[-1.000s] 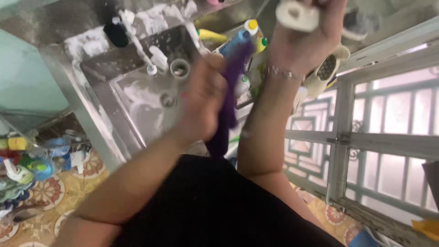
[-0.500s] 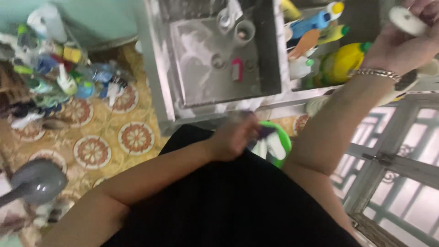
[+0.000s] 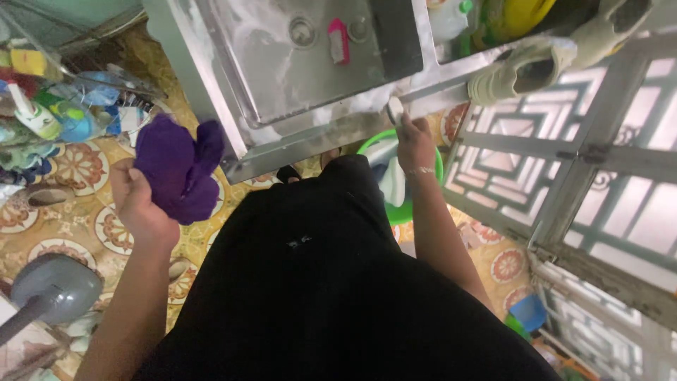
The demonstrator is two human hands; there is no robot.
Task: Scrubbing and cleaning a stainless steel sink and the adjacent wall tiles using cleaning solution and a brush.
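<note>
My left hand (image 3: 137, 204) grips a bunched purple cloth (image 3: 180, 168) out to the left of a steel sink (image 3: 233, 123), over the tiled floor. My right hand (image 3: 415, 144) is lower right of the sink's front edge and pinches a small white round object (image 3: 395, 111) against that edge. Just below this hand sits a green basin (image 3: 422, 162) with pale cloth (image 3: 391, 176) in it. A pink brush-like item (image 3: 338, 40) lies in the sink bowl near the drain (image 3: 302, 30). My black garment fills the lower middle.
Bottles and a yellow item (image 3: 518, 14) crowd the ledge right of the sink, with pale sandals (image 3: 525, 70) on it. A metal window grille (image 3: 592, 155) runs along the right. Bottles and clutter (image 3: 49, 120) lie at left on the patterned floor; a grey fan base (image 3: 56, 288) stands lower left.
My left hand swung the purple cloth from in front of my body out to the left. My right hand came down from the upper right to the sink's front edge, still holding the white object.
</note>
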